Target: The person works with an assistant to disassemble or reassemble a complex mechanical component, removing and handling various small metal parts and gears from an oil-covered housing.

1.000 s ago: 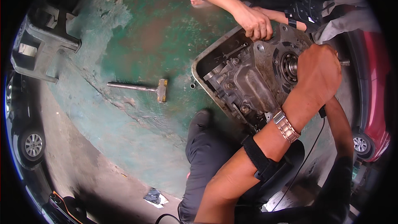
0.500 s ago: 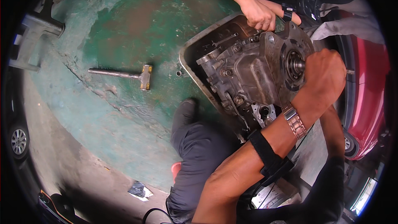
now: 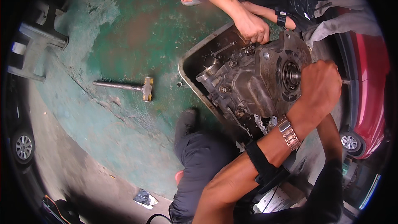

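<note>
The person's left hand [image 3: 319,85] is gripping, fingers curled shut, at the round flange of a greasy gearbox casing [image 3: 253,85], which is sitting in a metal drip tray [image 3: 186,64] on the green floor [image 3: 116,37]. The right hand is staying out of sight. A co-worker's hand [image 3: 253,27] is holding the casing's far edge. A hammer [image 3: 124,87] is lying well apart, left of the tray.

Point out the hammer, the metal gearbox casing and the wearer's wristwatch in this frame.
hammer [image 3: 146,88], head view, on its yellowish head.
gearbox casing [image 3: 248,87], head view, on the grey ribbed side of the housing.
wristwatch [image 3: 289,133], head view, on the metal band round the wrist.
</note>
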Demonstrator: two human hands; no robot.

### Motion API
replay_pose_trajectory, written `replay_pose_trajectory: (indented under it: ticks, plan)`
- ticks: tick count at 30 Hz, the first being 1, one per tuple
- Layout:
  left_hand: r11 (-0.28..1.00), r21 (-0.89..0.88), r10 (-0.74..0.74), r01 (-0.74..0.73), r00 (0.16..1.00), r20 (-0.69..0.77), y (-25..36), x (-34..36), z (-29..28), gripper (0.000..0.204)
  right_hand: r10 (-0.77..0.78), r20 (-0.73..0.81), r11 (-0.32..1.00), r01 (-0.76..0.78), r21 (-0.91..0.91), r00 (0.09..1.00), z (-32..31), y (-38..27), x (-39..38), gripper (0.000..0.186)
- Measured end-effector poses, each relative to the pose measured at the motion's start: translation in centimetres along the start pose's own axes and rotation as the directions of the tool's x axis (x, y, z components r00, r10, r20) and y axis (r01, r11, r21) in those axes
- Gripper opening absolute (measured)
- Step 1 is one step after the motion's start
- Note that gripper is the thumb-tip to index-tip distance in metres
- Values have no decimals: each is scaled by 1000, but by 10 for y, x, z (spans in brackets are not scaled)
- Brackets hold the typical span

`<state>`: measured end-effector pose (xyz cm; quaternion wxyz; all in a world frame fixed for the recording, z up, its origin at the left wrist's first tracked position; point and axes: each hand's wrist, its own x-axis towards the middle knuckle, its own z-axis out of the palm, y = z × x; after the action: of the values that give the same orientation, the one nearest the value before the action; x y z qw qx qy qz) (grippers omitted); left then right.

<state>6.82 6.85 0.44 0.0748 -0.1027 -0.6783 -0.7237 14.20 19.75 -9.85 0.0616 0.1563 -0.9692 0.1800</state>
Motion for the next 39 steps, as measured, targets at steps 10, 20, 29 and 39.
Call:
replay_pose_trajectory:
  ticks: [10, 20, 29, 39]
  plan:
    - [999, 27, 20, -21, 998, 57, -3, 0, -1, 6, -21, 12, 1000, 21, -2, 1000, -4, 8, 2, 42]
    - [1000, -19, 7, -7, 1000, 13, -2, 4, -12, 7, -30, 31, 999, 30, -18, 999, -8, 6, 8, 43]
    - [1000, 4, 8, -8, 1000, -7, -2, 13, -19, 9, -48, 32, 999, 48, -16, 998, -6, 14, 13, 43]
    - [998, -54, -27, 29, 999, 47, -5, 21, -27, 8, -65, 30, 998, 65, -19, 997, -8, 32, 19, 44]
